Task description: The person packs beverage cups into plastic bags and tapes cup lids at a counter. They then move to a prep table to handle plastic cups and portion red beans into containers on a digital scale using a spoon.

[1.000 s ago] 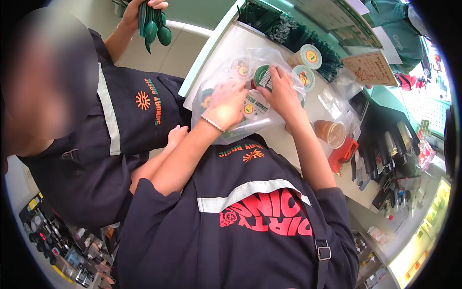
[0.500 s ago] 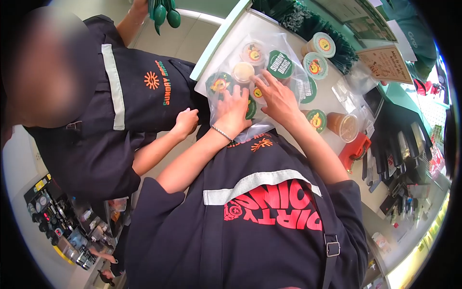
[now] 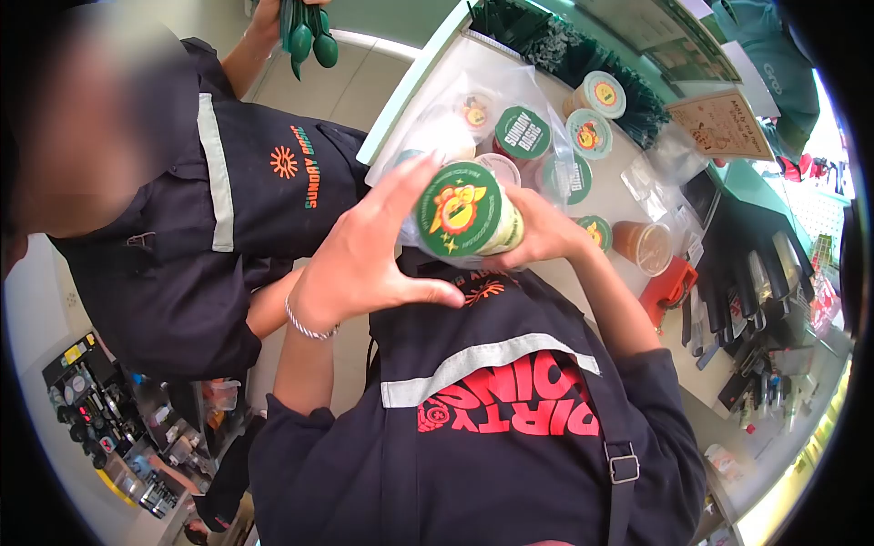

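Note:
A cup with a green printed lid (image 3: 460, 209) is raised above the counter's near edge, its lid tilted toward me. My right hand (image 3: 542, 227) grips its side from the right. On the cup's left, my left hand (image 3: 369, 250) is spread, thumb and fingers apart, close beside the lid. Behind the cup, a clear plastic bag (image 3: 519, 84) lies on the counter around several lidded cups, one with a green "Sunday Basic" lid (image 3: 523, 132). Just right of the bag are two cups with pale green lids (image 3: 603, 95) (image 3: 589, 134).
On the left a co-worker in a dark apron (image 3: 264, 173) holds green spoons (image 3: 314, 41). A cup of brown drink (image 3: 643, 247) and a red tool (image 3: 669, 289) are on the right of the white counter (image 3: 437, 82). Green straws (image 3: 564, 55) line its back.
The green-lidded cup has come up from the bag toward me, in my right hand. My left hand has moved back from the bag and opened beside the cup.

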{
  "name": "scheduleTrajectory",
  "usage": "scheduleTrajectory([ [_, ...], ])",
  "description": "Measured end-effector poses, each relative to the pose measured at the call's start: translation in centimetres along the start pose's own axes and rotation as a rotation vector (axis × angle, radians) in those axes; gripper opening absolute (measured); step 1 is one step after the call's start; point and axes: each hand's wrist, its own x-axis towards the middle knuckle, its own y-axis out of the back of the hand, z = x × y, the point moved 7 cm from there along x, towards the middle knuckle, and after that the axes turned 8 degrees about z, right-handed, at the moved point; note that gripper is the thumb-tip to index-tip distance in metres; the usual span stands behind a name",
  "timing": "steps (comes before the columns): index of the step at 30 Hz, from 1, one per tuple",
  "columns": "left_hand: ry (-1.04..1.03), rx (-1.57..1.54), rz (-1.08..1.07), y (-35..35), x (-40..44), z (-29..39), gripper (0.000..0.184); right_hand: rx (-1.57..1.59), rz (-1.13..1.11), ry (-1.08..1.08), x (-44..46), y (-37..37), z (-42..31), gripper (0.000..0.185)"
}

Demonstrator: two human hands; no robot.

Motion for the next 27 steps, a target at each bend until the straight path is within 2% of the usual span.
scheduleTrajectory([
  [1,-0.001,-0.003,0.008,0.1,-0.7,-0.5,0.119,-0.016,0.037,-0.033,-0.4,0.9,0.4,0.087],
  [3,-0.089,0.546,-0.188,-1.8,-2.8,-1.9,0.098,-0.072,0.034,-0.018,-0.6,2.2,0.2,0.088],
  [4,-0.124,0.602,-0.215,-2.9,-3.2,-2.8,0.049,-0.217,-0.030,-0.146,-0.7,2.4,0.8,0.086],
  [5,-0.105,0.598,-0.213,-3.1,-3.6,-3.7,0.049,-0.360,-0.097,-0.266,-0.9,2.4,1.7,0.085],
  [7,-0.269,0.526,-0.261,-3.6,-4.2,-3.7,0.008,-0.428,-0.109,-0.242,-0.6,1.4,1.8,0.081],
  [9,-0.309,0.503,-0.206,-2.8,-4.2,-3.3,0.008,-0.662,-0.263,-0.545,-1.0,0.3,3.4,0.077],
  [10,-0.342,0.515,-0.194,-2.3,-4.1,-3.0,0.006,-0.660,-0.259,-0.552,-0.5,-0.4,3.1,0.077],
  [12,-0.390,0.517,-0.189,-2.0,-3.9,-2.8,0.006,-0.884,-0.395,-0.620,0.0,-1.9,3.2,0.071],
  [15,-0.393,0.492,-0.118,-1.4,-3.8,-2.6,0.007,-0.969,-0.336,-0.559,0.3,-4.1,4.2,0.067],
  [19,-0.357,0.431,-0.121,-1.6,-3.7,-3.3,0.008,-1.113,-0.430,-0.745,1.2,-7.0,3.5,0.065],
  [20,-0.345,0.425,-0.141,-1.8,-3.8,-3.6,0.009,-1.180,-0.494,-0.806,1.3,-7.6,4.4,0.089],
  [21,-0.352,0.424,-0.144,-1.7,-3.7,-3.7,0.009,-1.178,-0.488,-0.810,2.0,-8.1,4.4,0.089],
  [23,-0.370,0.416,-0.158,-1.6,-3.5,-3.7,0.013,-1.251,-0.555,-0.902,2.4,-8.6,4.6,0.072],
  [24,-0.382,0.417,-0.165,-1.6,-3.5,-3.6,0.013,-1.245,-0.542,-0.908,2.3,-9.5,5.3,0.072],
  [26,-0.400,0.409,-0.167,-1.7,-3.3,-3.6,0.015,-1.386,-0.190,-0.675,3.8,-10.6,5.9,0.056],
  [27,-0.421,0.410,-0.174,-1.8,-3.3,-3.6,0.015,-1.349,-0.225,-0.642,4.3,-11.3,5.8,0.048],
])
